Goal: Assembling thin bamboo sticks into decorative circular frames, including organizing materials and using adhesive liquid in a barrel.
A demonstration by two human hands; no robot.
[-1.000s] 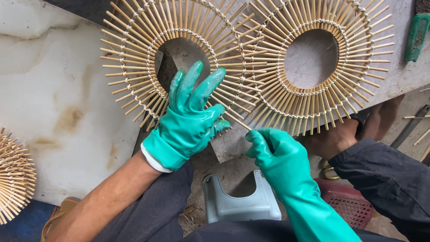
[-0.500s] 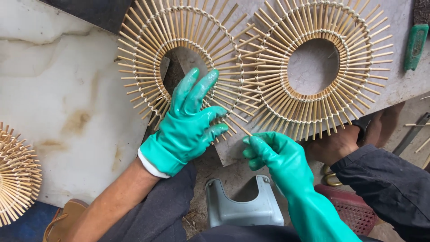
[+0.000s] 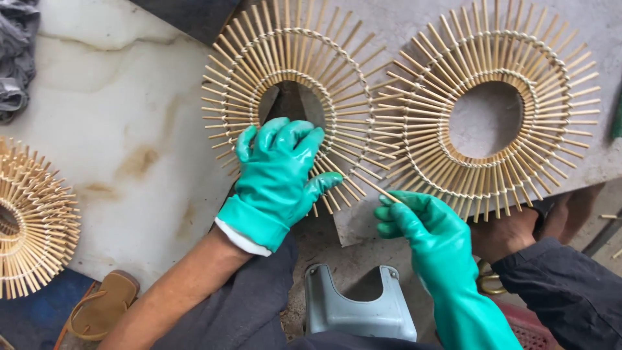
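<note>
From the head view, the left hand [image 3: 280, 175] lies flat, fingers spread, on the near bamboo sunburst ring [image 3: 291, 104] on the tabletop [image 3: 129, 129]. At four o'clock, the right hand [image 3: 424, 227] pinches a loose stick [image 3: 369, 185]; a second ring [image 3: 486, 107] sits at three o'clock.

A pale marble slab [image 3: 110, 116] (stained brown in 2 spots) adjoins a grey board [image 3: 402, 26]; grey stool [image 3: 359, 304] below.
</note>
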